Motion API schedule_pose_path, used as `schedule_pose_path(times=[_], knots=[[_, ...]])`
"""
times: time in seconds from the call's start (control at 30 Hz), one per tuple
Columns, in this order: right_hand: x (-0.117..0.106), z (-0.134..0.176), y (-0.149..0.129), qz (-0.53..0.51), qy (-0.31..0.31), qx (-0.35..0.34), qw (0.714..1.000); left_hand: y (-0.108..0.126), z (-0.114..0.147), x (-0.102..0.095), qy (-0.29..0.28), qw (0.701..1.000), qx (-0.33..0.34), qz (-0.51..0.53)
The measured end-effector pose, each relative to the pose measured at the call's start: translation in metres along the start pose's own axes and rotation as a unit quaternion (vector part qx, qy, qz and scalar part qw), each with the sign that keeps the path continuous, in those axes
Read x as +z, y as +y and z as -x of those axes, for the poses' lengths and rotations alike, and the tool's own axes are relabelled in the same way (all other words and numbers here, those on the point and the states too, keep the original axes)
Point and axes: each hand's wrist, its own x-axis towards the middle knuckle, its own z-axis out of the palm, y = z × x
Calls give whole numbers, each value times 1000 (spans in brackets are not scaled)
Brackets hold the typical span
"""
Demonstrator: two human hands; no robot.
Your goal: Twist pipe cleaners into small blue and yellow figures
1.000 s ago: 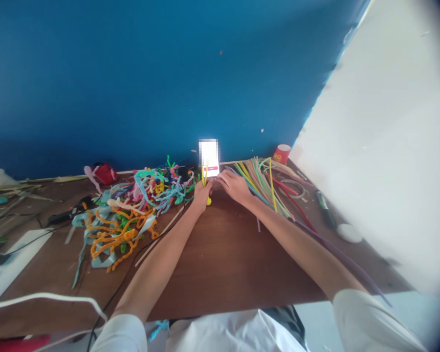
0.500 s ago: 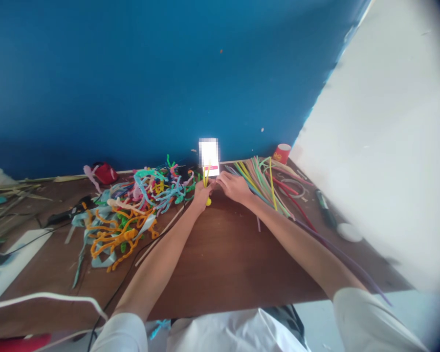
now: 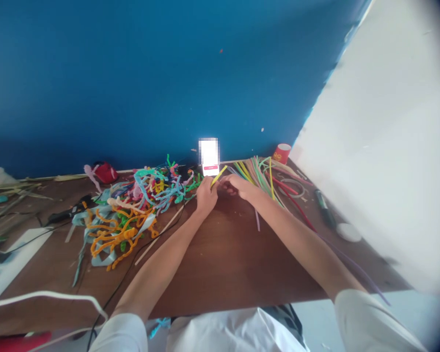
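Yellow pipe cleaner [image 3: 218, 176], upright a moment ago, now slants across between the left hand [image 3: 206, 194] and right hand [image 3: 238, 187], fingers of both pinching it above the table [image 3: 220, 254], mid-bend by the look of it.

On the table [image 3: 220, 264], a heap of bent pipe cleaners [image 3: 132, 210] lies left; a bundle of straight ones [image 3: 264, 181] lies right. The phone [image 3: 209, 157] stands between them at the far wall; the paper cup [image 3: 281, 153] sits far right.
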Motion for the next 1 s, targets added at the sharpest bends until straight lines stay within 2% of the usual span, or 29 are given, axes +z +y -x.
schedule_pose_path(times=[0.1,0.17,0.23,0.3,0.4,0.6,0.7,0.8,0.87,0.93,1.0], knots=[[-2,3,-2,6,17,-33,999,-1,-1,0,-4,999,-27,17],[-1,5,-5,63,58,-124,989,-6,-3,0,8,997,-71,42],[1,7,-6,166,89,-230,955,-12,-5,0,23,988,-122,89],[3,8,-6,261,115,-286,915,-18,-6,2,33,972,-165,162],[3,9,-2,333,153,-301,880,-22,-7,4,15,955,-198,222],[-3,7,4,376,111,-311,866,-23,-7,4,-15,951,-204,233],[-3,6,3,373,106,-288,876,-23,-6,4,-29,959,-187,211],[-4,4,0,323,98,-237,911,-21,-6,3,-35,978,-140,148],[-6,3,-2,245,64,-179,951,-17,-6,1,-36,989,-102,97],[-9,1,-2,127,15,-93,987,-14,-5,0,-44,996,-66,47],[-12,0,-1,31,-17,-15,999,-10,-4,0,-53,998,-36,4]])
